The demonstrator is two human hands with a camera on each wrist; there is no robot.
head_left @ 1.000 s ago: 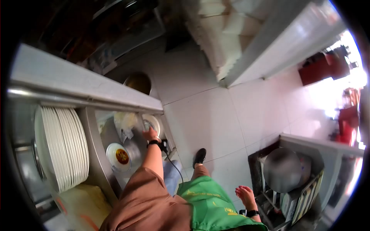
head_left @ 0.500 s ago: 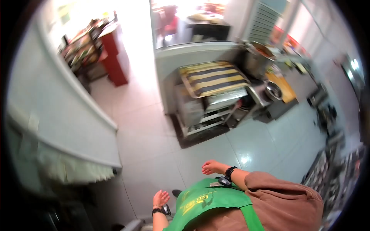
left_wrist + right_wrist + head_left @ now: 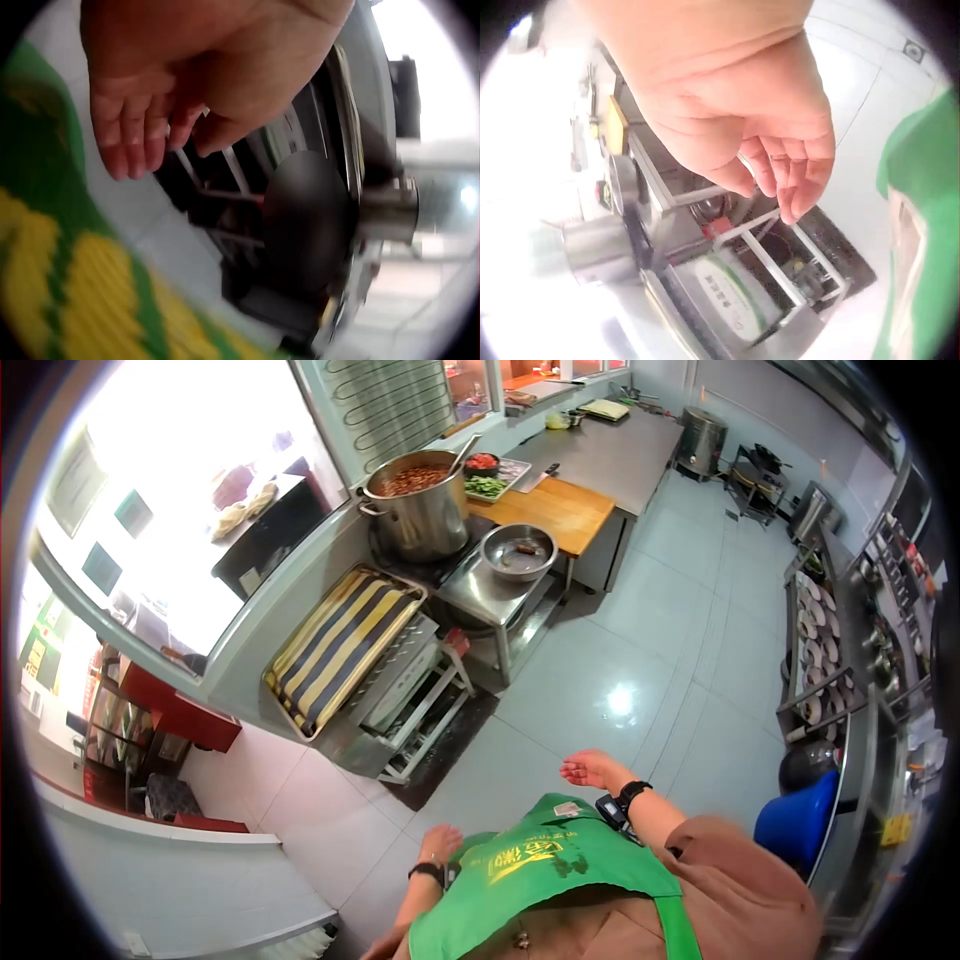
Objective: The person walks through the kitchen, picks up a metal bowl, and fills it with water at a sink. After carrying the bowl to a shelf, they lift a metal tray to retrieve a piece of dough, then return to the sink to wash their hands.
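Observation:
My left hand point(image 3: 440, 843) hangs in front of the green apron point(image 3: 545, 865), holding nothing. In the left wrist view the left hand point(image 3: 210, 67) has its fingers fairly straight, with the thumb beside them. On the other side of the apron, my right hand point(image 3: 592, 768) is held out over the tiled floor. The right wrist view shows the right hand point(image 3: 742, 120) with loosely bent fingers and nothing in them. Ahead of both hands stands a metal rack with a striped tray point(image 3: 345, 645) on top.
A large pot point(image 3: 420, 510) of reddish food stands beyond the tray. Beside it are a steel bowl point(image 3: 518, 552) and a wooden board point(image 3: 560, 510) with a knife point(image 3: 540, 475). Shelves of bowls point(image 3: 818, 640) and a blue tub point(image 3: 797, 822) line the right side.
The view has swung right from the stacked plates and compartments to the pot and counter. My left hand has come away from a white bowl in a compartment and hangs by the apron.

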